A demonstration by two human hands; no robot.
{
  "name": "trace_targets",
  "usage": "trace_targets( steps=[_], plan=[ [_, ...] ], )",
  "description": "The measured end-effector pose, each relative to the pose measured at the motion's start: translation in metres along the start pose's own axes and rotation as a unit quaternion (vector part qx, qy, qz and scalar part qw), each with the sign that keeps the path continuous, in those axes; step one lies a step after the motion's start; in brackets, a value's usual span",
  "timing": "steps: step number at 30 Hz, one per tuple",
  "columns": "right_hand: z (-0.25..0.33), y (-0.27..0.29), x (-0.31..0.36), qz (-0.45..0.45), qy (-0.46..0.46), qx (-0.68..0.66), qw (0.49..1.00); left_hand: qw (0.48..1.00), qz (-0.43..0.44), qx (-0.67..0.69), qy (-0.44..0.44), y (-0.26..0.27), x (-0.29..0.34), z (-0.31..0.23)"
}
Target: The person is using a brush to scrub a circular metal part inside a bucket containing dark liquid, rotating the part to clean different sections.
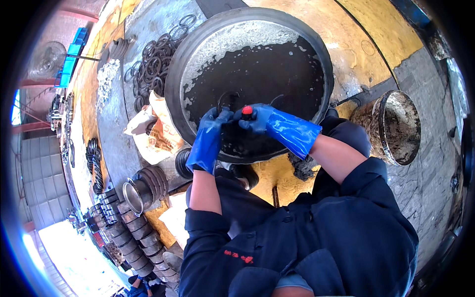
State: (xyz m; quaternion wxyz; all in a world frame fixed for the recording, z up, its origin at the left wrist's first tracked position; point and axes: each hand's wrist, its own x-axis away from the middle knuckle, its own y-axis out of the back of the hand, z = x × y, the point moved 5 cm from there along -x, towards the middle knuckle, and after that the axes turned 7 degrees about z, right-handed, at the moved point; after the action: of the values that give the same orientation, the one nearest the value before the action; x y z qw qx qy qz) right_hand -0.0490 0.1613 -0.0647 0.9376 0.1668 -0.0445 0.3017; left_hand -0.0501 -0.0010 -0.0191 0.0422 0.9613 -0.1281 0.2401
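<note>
Two-handed work over the dark liquid (269, 67) in the wide round tub (174, 89), in blue gloves (294, 131). Have left hand (217, 120) curled on the near edge of a black ring (227, 94); looks pinched between thumb and fingers. Have right hand (258, 119) closed around a red-topped tool (247, 111), red end up; can't make out the working end. Close together, almost touching, at the near part of the tub. See a thin dark arc (276, 98) just beyond the right hand; can't tell whether same ring or another. Can't tell either whether dipped or held clear.

Foam (217, 44) along far and left sides of the liquid. Loose ring pile (153, 69) outside the tub, far left. Crumpled sack (161, 133) just beside the tub, left. Stained bucket (378, 131) to the right.

Would call the step mid-way: probably working one ring with the tool over the liquid. Next move likely calls for a firm left pinch, turning the ring a little at a time, tool clear of left fingers. Watch for slip: easy to lose in liquid this dark.
</note>
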Motion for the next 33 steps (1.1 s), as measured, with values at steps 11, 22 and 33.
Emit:
trace_targets(
  steps=[11, 22, 33],
  plan=[
    [0.027, 0.060, -0.008, -0.126, -0.060, -0.332, 0.933, 0.917, -0.029, -0.382, -0.113, 0.031, -0.011, 0.019],
    [0.010, 0.115, 0.039, -0.221, -0.053, -0.352, 0.908, 0.979, -0.041, -0.018, -0.197, 0.012, 0.005, -0.020],
    [-0.015, 0.112, 0.022, -0.243, 0.025, -0.357, 0.902, 0.954, -0.112, 0.210, -0.185, 0.031, -0.023, 0.001]
  ],
)
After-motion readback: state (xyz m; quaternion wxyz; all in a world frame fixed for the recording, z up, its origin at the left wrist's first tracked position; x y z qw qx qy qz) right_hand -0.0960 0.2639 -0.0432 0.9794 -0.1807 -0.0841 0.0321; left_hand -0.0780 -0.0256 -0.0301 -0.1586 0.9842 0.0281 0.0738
